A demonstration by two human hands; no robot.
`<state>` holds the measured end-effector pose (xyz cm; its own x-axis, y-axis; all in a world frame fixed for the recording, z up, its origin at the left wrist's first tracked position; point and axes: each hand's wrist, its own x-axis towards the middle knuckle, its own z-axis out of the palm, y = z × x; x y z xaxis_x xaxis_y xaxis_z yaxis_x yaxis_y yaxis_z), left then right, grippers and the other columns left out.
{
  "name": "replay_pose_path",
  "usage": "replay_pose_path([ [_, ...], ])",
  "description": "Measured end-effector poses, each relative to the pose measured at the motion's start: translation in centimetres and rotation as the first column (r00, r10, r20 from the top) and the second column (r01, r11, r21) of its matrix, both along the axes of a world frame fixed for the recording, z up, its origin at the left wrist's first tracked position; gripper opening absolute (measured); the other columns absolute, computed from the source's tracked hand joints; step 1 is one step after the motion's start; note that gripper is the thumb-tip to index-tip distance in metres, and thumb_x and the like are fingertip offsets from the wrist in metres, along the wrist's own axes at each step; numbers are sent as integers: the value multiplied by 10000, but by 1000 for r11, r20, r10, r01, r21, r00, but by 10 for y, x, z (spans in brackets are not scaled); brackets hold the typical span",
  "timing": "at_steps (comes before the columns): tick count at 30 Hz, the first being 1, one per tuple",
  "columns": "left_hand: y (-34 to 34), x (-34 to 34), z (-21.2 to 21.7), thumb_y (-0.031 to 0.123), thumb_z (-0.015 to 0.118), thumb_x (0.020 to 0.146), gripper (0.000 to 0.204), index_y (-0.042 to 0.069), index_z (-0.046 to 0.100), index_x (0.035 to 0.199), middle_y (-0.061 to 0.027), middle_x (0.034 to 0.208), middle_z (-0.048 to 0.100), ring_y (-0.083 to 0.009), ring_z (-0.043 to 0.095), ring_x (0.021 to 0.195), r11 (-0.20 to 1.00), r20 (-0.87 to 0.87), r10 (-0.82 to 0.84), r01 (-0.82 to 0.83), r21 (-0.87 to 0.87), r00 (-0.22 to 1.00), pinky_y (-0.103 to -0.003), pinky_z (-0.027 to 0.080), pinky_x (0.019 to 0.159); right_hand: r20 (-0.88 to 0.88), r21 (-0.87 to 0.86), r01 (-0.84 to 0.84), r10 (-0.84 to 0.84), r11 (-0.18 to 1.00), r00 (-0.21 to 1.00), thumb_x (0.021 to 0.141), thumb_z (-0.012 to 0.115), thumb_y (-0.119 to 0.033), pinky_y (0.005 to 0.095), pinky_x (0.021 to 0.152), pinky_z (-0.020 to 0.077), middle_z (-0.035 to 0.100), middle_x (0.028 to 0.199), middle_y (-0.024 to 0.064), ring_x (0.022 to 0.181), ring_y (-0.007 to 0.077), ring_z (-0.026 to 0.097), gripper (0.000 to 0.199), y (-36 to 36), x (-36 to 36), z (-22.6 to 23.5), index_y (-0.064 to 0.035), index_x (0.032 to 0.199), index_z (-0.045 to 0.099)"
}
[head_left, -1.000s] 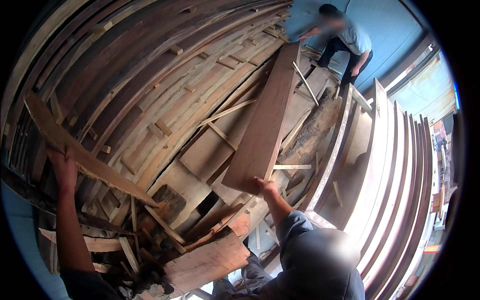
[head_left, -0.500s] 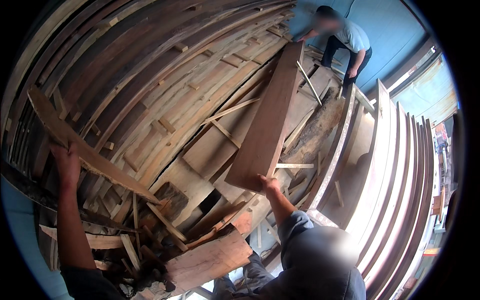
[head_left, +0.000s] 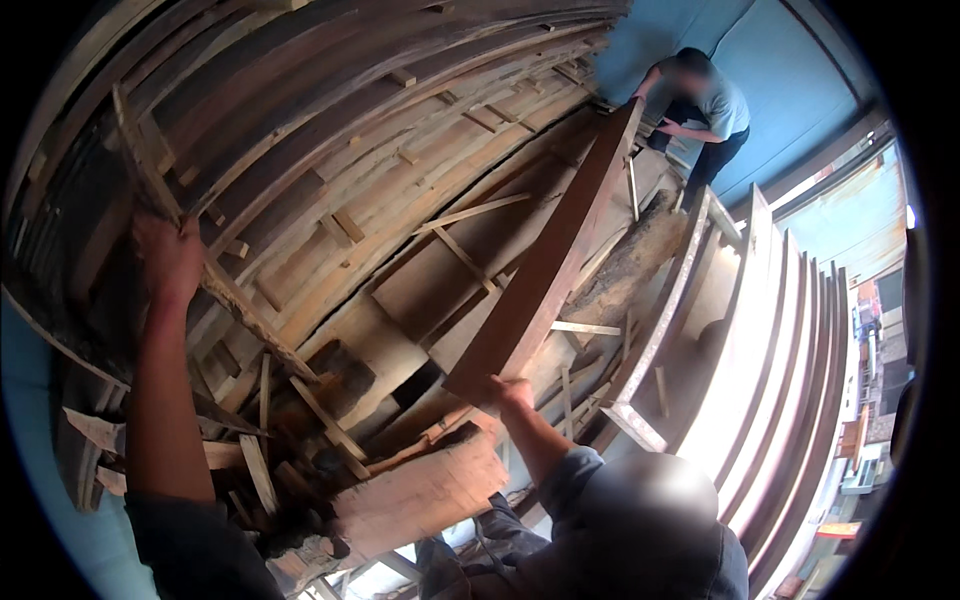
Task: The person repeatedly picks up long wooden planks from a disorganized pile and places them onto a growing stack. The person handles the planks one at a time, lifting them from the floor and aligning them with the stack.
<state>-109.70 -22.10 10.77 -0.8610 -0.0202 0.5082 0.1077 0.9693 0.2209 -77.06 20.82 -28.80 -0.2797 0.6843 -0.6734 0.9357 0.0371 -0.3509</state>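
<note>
At the left, my left hand (head_left: 168, 255) is closed round the edge of a long, curved wooden slab (head_left: 235, 295) with a rough edge. The slab slants from the stacked boards at upper left down to the wood scraps near the middle. My right hand is out of view. Two co-workers hold a long reddish-brown plank (head_left: 545, 290) between them. The near co-worker's hand (head_left: 508, 393) grips its lower end, and the far co-worker (head_left: 705, 110) bends over its upper end.
Stacked boards with small spacer sticks (head_left: 480, 122) fill the left and back. A thick wood chunk (head_left: 420, 495) lies in front. Large slabs (head_left: 765, 350) stand on edge at the right. The near co-worker's blurred head (head_left: 650, 500) covers the lower right. A blue wall (head_left: 770, 90) rises behind.
My left hand has shifted right and up, turning the slab more edge-on and steeper. The co-workers' plank has tilted onto its edge, and the far co-worker has moved slightly right.
</note>
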Motion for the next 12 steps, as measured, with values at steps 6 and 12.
replay_pose_path([
  [6,-7,-3,-2,280,661,909,686,-104,343,1380,-354,1382,460,-508,477,1309,979,89,159,-169,117,983,-548,418,1112,170,31,63,-67,998,983,824,826,-482,410,850,581,764,1085,191,987,321,749,628,-38,4,86,14,1196,725],
  [12,-24,-19,1,337,711,902,708,-81,373,1363,-343,1417,447,-492,455,1357,974,60,184,-190,122,981,-530,396,1147,134,24,118,-120,993,984,825,844,-493,458,994,568,710,1274,186,1134,361,709,794,-10,46,0,14,1362,552],
])
